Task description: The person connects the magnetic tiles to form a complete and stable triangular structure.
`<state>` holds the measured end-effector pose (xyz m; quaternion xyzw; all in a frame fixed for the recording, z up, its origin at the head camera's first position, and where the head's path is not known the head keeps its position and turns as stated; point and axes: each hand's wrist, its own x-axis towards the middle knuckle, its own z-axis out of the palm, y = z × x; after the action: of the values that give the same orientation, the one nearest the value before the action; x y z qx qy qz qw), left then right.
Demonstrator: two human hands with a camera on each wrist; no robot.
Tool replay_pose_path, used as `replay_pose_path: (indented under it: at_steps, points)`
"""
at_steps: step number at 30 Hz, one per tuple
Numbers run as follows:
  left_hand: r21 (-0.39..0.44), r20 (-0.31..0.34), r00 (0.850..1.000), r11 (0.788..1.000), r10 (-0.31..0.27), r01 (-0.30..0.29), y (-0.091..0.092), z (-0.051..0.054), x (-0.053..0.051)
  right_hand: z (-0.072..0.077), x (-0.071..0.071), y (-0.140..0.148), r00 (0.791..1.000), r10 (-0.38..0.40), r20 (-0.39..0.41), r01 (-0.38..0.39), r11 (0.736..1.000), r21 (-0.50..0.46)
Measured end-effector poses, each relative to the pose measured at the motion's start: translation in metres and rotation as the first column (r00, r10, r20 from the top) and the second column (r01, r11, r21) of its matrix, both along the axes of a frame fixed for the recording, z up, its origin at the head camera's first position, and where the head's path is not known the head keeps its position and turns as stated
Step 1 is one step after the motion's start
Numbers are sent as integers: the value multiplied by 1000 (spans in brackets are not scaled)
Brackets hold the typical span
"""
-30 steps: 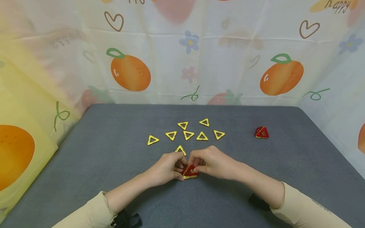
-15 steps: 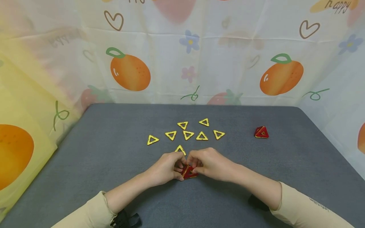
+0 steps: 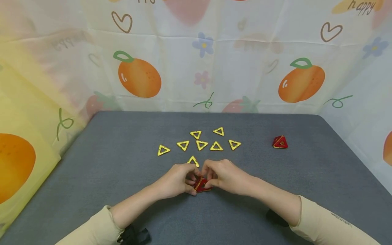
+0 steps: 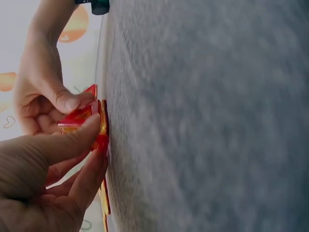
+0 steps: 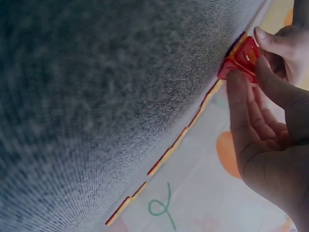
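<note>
A small red pyramid [image 3: 201, 186] of triangular tiles with yellow edges stands on the grey table near the middle. From its left side my left hand [image 3: 174, 181] pinches it between thumb and fingers. My right hand [image 3: 227, 177] holds the pyramid's right side, fingertips close to the left hand's. In the left wrist view, the left thumb [image 4: 82, 135] lies against the red tiles [image 4: 84, 113]. Seen from the right wrist, the right hand [image 5: 270, 140] grips the red pyramid [image 5: 244, 60] at its near side. Fingers cover part of the pyramid.
Several flat yellow-faced triangular tiles [image 3: 201, 145] lie scattered beyond the hands, one tile [image 3: 193, 161] just behind the left fingers. A second red pyramid [image 3: 280, 142] stands far right on the table [image 3: 92, 177]. A printed curtain [image 3: 183, 68] hangs behind the table.
Both hands stay at the pyramid with barely any shift. The right hand has dipped slightly and moved a little left, and the pyramid's yellow lower edge shows less. The other tiles have not moved.
</note>
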<state>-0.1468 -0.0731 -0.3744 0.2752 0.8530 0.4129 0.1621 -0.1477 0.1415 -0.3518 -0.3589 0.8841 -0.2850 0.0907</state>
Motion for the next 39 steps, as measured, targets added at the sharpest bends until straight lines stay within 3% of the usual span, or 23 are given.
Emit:
replay_pose_path:
  at_steps: [8,13,25,39]
  points:
    - [-31,-62,996,997,64,-66,-4,1,2,-8,-4,5,995,-15,103,12,1000,25]
    - [-31,-34,997,997,63,-64,-3,-1,7,-9,-7,9,986,-9,164,6,1000,19]
    - [9,-114,989,995,97,-97,3,-3,14,-9,-7,6,991,6,131,-9,1000,16]
    - [-7,-165,983,996,83,-85,4,-5,15,-10,-8,6,991,-3,133,5,1000,-9]
